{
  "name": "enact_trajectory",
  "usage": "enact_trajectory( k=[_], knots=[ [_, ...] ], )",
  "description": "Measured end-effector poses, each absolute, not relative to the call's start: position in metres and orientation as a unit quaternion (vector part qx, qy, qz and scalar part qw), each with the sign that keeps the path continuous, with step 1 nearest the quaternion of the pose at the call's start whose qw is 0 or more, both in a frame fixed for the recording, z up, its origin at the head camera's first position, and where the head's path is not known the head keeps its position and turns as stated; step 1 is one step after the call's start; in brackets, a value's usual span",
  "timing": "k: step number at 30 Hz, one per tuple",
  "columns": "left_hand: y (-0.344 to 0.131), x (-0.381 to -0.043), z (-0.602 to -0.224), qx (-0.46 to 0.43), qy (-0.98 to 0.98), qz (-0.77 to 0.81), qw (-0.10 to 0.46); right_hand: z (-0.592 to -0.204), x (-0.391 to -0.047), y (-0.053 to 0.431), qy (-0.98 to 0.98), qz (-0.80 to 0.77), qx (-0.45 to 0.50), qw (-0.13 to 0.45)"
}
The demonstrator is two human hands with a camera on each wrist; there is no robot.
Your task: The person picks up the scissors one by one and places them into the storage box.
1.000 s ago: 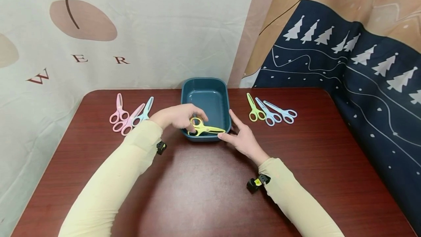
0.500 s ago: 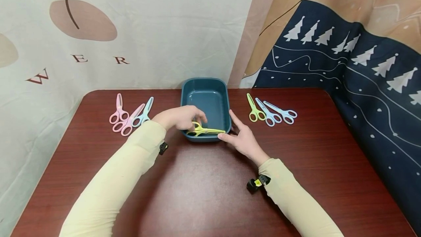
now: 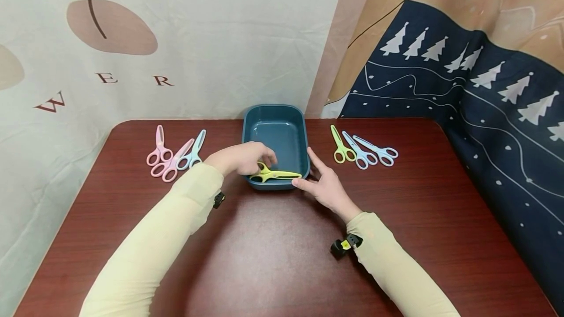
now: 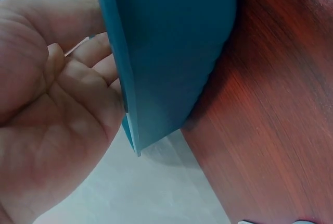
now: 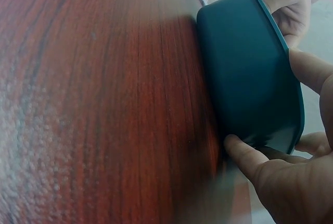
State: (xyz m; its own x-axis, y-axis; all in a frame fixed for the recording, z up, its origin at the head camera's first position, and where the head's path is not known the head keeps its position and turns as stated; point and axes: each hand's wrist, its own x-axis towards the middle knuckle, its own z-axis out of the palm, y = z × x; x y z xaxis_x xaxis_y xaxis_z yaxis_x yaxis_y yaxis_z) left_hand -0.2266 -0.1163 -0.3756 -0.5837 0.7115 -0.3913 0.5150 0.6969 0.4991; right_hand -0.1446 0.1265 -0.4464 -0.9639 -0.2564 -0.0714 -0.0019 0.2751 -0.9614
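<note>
A deep teal plastic box (image 3: 282,136) stands at the table's far edge, its side filling much of both wrist views. Yellow-green scissors (image 3: 278,175) lie along the near end inside it, blades to the right. My left hand (image 3: 246,157) reaches over the left rim and pinches their handle end, which its fingers partly cover. In the left wrist view the fingers of that hand (image 4: 57,88) disappear behind the rim. My right hand (image 3: 327,187) grips the near right corner, thumb on the rim and the other fingers spread along the outer side (image 5: 250,73).
Left of the box lie two pink scissors (image 3: 159,148) and a light blue pair (image 3: 194,150) close together. To its right are green scissors (image 3: 341,145) and two blue ones (image 3: 360,151). The reddish-brown table (image 3: 264,253) meets a printed curtain (image 3: 211,62) behind.
The left hand has lowered the yellow-green scissors' handles, so they now lie flatter in the box. The right hand and the box have stayed put.
</note>
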Motion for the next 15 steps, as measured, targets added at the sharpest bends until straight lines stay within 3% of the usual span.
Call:
enact_trajectory(
  k=[15],
  knots=[
    [-0.125,-0.2218,-0.3759,0.346,0.885,0.194,0.244,-0.4459,-0.1439,0.1265,0.793,-0.595,-0.079,0.105]
  ],
)
